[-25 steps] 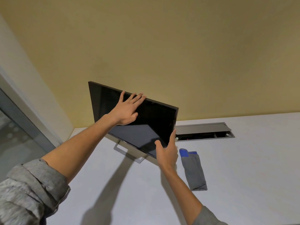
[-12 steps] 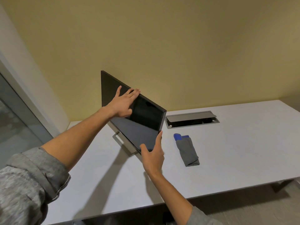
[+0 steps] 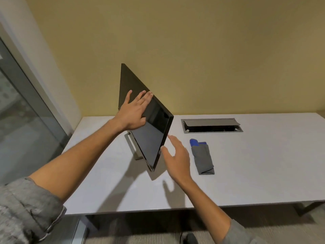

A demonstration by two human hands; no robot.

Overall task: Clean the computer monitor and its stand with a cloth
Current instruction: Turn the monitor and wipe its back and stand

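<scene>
The left hand (image 3: 134, 112) lies flat, fingers spread, on the dark face of the monitor (image 3: 149, 127); the right hand (image 3: 177, 157) hovers just beside its right edge, fingers loosely spread, holding nothing; the monitor stands turned at an angle on its grey metal stand (image 3: 131, 145), on the white table (image 3: 255, 164); thin, stiff and glossy, it looks fragile and best gripped by the frame edges; right of the monitor lies a folded grey-and-blue cloth (image 3: 203, 158), soft and light
</scene>
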